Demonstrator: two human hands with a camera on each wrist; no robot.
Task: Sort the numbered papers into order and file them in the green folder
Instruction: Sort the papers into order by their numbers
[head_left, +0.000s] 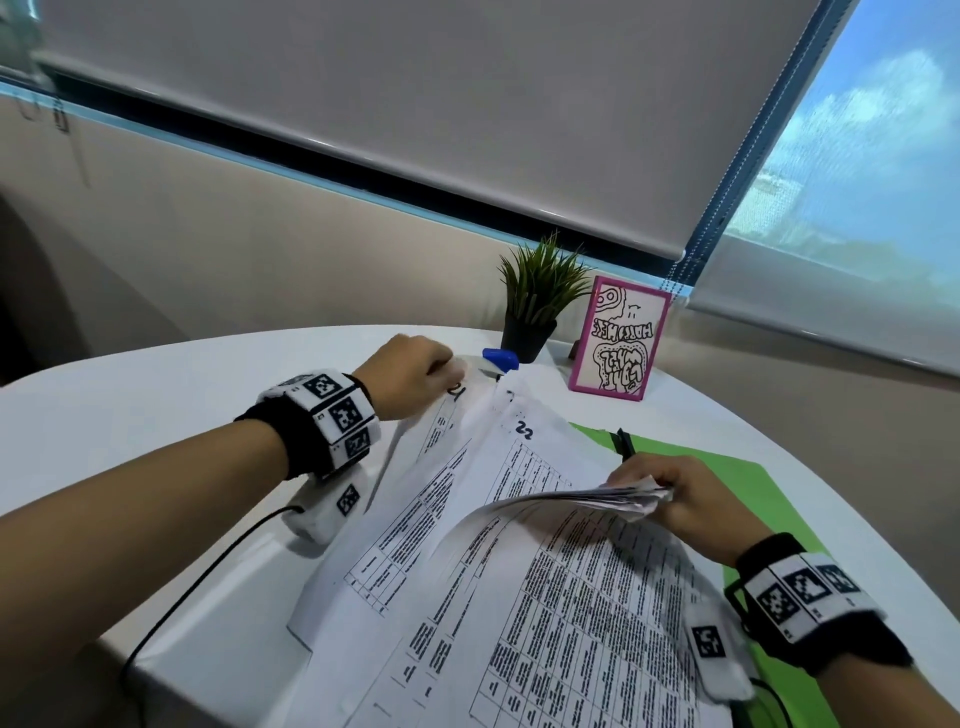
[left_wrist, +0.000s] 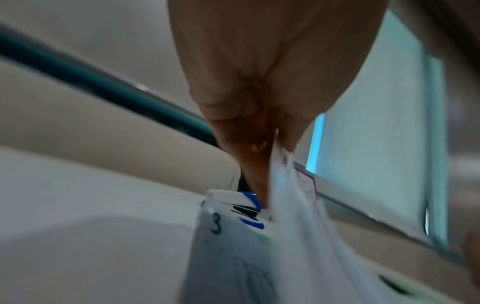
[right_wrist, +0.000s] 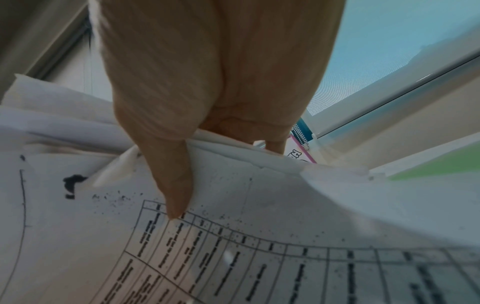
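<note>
The left hand is pinching one sheet's far corner while the right hand is gripping a fanned stack, probably unsorted, directly above the green folder lying lengthwise under it, nearer the right.

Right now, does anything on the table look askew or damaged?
Yes. The numbered papers lie fanned and misaligned, partly over the green folder. The right hand grips a bent, curling bundle; the left hand pinches one sheet's corner.
</note>
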